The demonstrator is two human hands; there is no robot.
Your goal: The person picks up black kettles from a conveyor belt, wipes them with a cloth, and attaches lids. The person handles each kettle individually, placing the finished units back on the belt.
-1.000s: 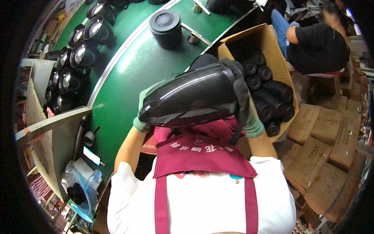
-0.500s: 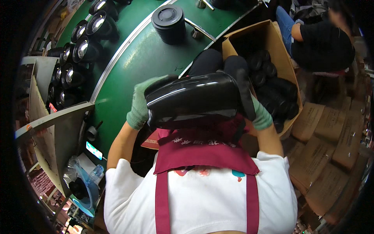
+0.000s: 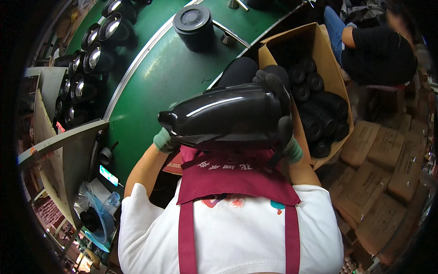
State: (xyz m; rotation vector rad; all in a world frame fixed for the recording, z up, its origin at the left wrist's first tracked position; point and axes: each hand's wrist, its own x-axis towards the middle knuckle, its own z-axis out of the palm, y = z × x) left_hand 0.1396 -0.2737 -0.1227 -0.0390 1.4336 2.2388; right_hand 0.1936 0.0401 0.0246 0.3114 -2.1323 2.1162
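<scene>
A large glossy black jug (image 3: 219,116) lies sideways across my lap, its spout end to the left and its wide end to the right. My left hand (image 3: 164,140), in a green-cuffed glove with dark fingers, holds the jug from below near the spout; most of its fingers are hidden behind the body. Round the wide end, my right hand (image 3: 284,105) in a matching glove is closed, fingers over the rim. A maroon apron (image 3: 237,180) lies just under the jug.
On the green conveyor belt (image 3: 155,86) stands a dark lidded cylinder (image 3: 194,27) beside a metal rod (image 3: 232,33). Several black vessels (image 3: 96,57) line the far left. An open carton (image 3: 344,96) of black cylindrical parts stands at right, near stacked boxes (image 3: 378,169) and a seated person (image 3: 378,50).
The jug has turned so that its spout now shows at the left. My left hand has slid from its upper side to underneath, and my right fingers have shifted at the wide end.
</scene>
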